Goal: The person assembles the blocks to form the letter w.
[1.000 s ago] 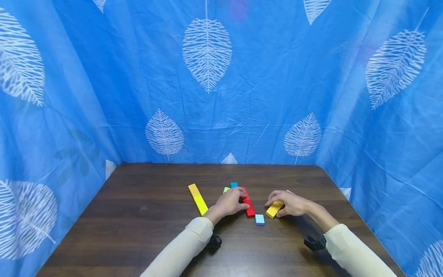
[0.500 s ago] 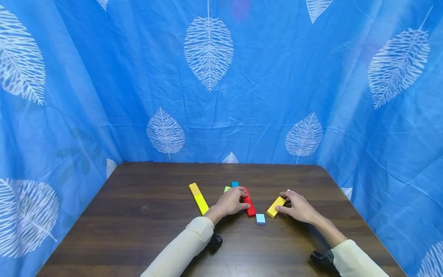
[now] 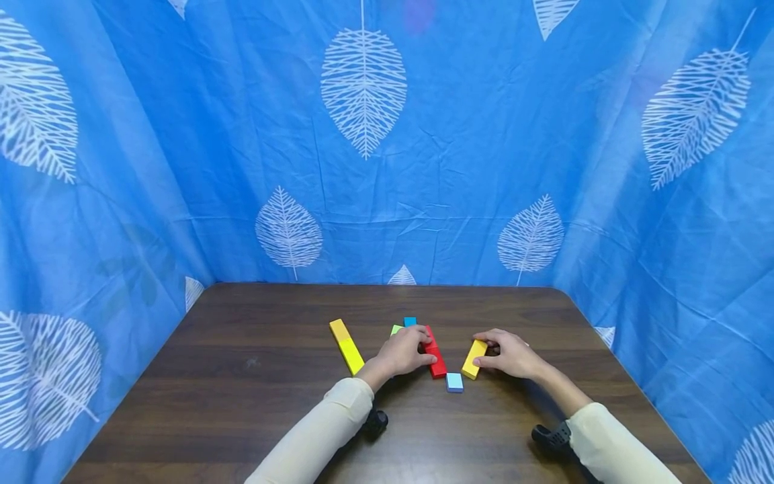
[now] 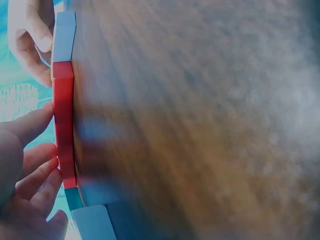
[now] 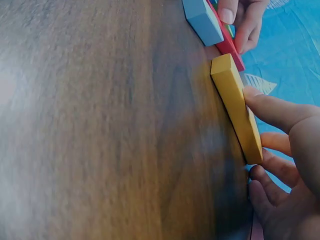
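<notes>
My left hand (image 3: 402,351) rests at a row of red blocks (image 3: 437,363), thumb and fingertips spread along it. In the left wrist view its thumb and fingers touch the red blocks (image 4: 63,107). My right hand (image 3: 510,353) holds a yellow block (image 3: 474,359) between thumb and fingers, the block lying slanted on the table. Between the red row's near end and the yellow block sits a light blue block (image 3: 454,383). A blue block (image 3: 410,322) and a green block (image 3: 396,330) show beyond my left hand, which partly covers the green one.
Left of my left hand lies a slanted bar of orange and yellow blocks (image 3: 347,347). Under my right hand's curled fingers a pink block (image 5: 257,229) peeks out. The brown wooden table (image 3: 242,403) backs onto a blue leaf-print curtain (image 3: 423,202).
My right hand loosened, shifted right, then came back left with the yellow block, which has turned steeper and moved closer to the red row. My left hand has stayed in place.
</notes>
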The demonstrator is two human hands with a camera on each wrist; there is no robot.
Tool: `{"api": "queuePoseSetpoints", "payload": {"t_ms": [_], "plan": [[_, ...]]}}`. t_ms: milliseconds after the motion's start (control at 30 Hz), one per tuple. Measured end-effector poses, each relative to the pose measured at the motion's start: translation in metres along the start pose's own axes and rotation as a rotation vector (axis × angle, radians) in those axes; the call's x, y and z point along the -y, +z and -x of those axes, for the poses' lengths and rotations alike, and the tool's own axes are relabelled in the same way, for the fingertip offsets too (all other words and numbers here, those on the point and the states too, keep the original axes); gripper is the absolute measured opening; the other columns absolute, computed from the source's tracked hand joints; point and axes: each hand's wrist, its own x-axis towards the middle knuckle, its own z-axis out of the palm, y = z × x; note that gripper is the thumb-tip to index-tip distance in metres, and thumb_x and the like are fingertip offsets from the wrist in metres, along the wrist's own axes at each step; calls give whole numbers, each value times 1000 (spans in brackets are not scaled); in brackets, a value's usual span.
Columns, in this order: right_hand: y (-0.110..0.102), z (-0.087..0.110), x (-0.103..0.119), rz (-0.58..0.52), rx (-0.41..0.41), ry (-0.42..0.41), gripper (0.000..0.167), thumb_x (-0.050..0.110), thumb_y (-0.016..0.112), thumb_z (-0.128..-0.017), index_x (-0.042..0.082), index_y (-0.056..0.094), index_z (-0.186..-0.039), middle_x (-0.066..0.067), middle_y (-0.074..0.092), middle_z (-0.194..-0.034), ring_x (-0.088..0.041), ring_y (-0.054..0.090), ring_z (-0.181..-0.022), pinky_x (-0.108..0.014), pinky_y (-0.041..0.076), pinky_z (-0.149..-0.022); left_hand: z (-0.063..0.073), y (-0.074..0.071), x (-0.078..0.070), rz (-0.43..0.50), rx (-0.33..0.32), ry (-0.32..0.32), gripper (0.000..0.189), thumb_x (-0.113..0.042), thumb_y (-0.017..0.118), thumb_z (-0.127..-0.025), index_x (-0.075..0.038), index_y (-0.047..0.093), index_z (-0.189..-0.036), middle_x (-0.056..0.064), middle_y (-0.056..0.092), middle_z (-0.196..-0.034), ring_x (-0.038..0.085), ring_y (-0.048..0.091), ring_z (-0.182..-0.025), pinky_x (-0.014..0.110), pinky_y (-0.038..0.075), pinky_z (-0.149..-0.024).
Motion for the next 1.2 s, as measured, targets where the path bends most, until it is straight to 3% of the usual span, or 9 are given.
{"api": "queuePoseSetpoints", "payload": {"t_ms": [333,567,1200], "plan": [[0,-3,7,-19,19,-5,61,37,82,-90,2,65,-137,-16,63,-131,-27,58,-107,-49,52,-94,-3,-2,-1,4,-3,-5,46,-30,82,-92,-7,73,-131,6,60,-143,24,56,-128,35,53,-100],[0,-3,8,-29,37,-52,61,37,80,-93,0,63,-138,-19,63,-132,-30,59,-111,-54,50,-97,-2,-2,0,0,-3,-10,46,-30,82,-92,-8,73,-131,6,60,-143,24,56,-127,35,53,-99],[2,-3,4,-57,67,-50,64,42,77,-94,2,61,-142,-18,61,-139,-38,56,-125,-61,45,-104,-3,3,2,0,6,-24,46,-32,82,-92,-10,73,-132,4,59,-144,23,55,-129,37,52,-101]]}}
